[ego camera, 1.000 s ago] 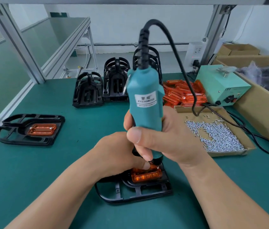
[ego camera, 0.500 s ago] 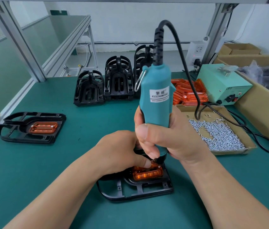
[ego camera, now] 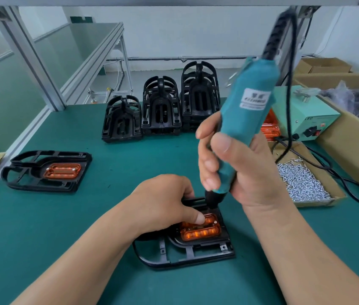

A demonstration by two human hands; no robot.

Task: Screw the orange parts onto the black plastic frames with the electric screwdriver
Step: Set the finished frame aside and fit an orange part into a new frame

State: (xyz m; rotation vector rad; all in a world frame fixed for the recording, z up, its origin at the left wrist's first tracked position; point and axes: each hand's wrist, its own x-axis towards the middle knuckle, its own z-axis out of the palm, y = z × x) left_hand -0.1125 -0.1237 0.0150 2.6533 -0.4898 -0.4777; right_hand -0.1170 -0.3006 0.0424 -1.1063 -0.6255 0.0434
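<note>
Orange part (ego camera: 200,231) sits in the black plastic frame (ego camera: 185,258) on the green table (ego camera: 42,227), close in front of the person.
The left hand (ego camera: 163,201) holds the orange part down: the thumb tip presses on it and the fingers curl over the frame's far side. The right hand (ego camera: 240,170) grips the electric screwdriver (ego camera: 249,111) with all fingers wrapped around the body. The tool is tilted, with its black nose at the part's far edge; whether the bit touches, I cannot tell. A tray of screws (ego camera: 301,183) lies at the right.

Left hand (ego camera: 165,203), right hand (ego camera: 246,172) bare; forearms (ego camera: 86,256) bare to frame edge; nails short.
</note>
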